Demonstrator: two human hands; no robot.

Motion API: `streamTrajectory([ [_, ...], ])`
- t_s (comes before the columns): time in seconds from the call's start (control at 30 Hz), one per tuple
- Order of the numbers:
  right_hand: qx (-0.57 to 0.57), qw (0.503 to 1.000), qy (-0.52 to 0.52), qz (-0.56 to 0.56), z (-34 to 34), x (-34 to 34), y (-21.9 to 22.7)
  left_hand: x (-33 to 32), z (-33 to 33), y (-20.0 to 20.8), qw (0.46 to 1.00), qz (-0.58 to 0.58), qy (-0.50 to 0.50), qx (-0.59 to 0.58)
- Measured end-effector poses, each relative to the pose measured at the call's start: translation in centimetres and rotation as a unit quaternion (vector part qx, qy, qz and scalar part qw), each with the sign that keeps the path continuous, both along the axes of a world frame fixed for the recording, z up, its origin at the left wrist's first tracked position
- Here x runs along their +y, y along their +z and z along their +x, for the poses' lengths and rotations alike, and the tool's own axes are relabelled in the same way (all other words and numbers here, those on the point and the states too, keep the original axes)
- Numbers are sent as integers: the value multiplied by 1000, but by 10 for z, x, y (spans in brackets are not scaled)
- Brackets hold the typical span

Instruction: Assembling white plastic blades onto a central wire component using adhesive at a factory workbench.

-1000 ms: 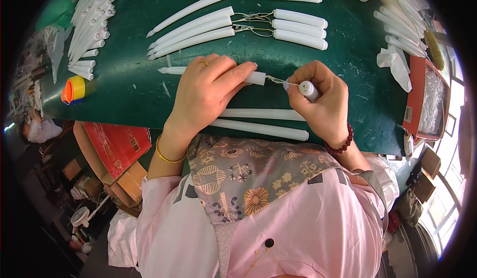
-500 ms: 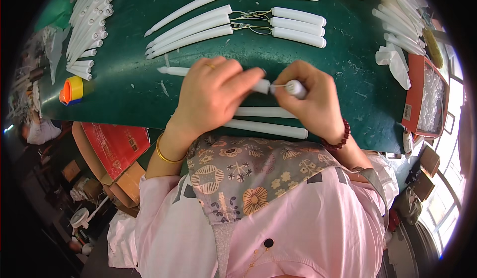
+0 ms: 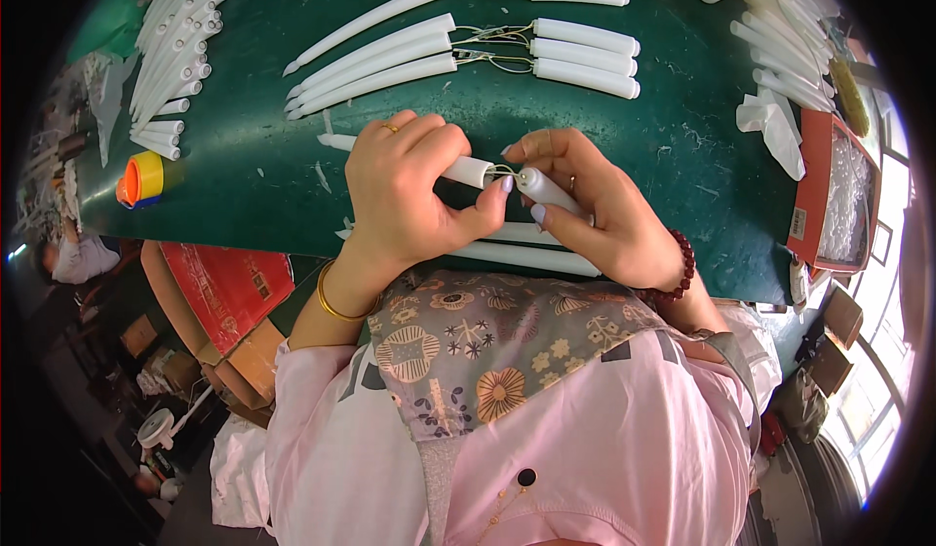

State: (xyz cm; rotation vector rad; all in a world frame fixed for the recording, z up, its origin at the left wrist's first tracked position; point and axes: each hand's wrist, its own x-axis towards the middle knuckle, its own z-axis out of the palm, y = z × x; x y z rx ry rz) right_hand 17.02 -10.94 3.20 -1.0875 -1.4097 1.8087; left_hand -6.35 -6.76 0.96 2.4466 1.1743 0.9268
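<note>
My left hand (image 3: 402,187) is closed around a long white electric taper candle (image 3: 468,171), whose pointed tip sticks out on the left. In my right hand (image 3: 624,205) is a short white candle base (image 3: 552,195), held between thumb and fingers and tilted. Thin pale wires (image 3: 504,171) bridge the small gap between the two parts, close to my left thumb. Two more white taper candles (image 3: 526,257) lie under my hands near the table's front edge, partly hidden. Beyond my hands, several tapers (image 3: 375,85) lie in rows, wired to short bases (image 3: 585,75).
On the green table (image 3: 702,205), a pile of white tubes (image 3: 180,49) lies at left, beside a yellow, orange and blue tape roll (image 3: 146,177). More tubes (image 3: 780,49), crumpled white plastic (image 3: 770,127) and a red box (image 3: 814,195) are at right. A red carton (image 3: 229,288) stands below the left edge.
My right hand has turned and opened its grip somewhat, swinging the short base from pointing at me to lying sideways. My left hand has shifted slightly and its thumb now shows near the wires.
</note>
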Motion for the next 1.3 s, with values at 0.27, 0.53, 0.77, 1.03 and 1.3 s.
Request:
streamTrajectory([
  [0.27, -145, 978, -58, 140, -8, -8, 1, -3, 1, 3, 998, -50, -26, -13],
  [0.53, -122, 990, -65, 31, -11, -11, 8, -11, -4, 10, 991, -115, -57, 21],
  [0.77, -197, 964, -100, 146, -13, -15, 0, -5, -10, 15, 990, -34, -86, 109],
  [1.03, -276, 923, -52, 264, -5, -14, 9, -5, -7, 19, 990, -34, -110, 81],
  [1.3, -327, 892, 82, 301, 8, -5, 5, -15, -18, 19, 981, -61, -126, 135],
])
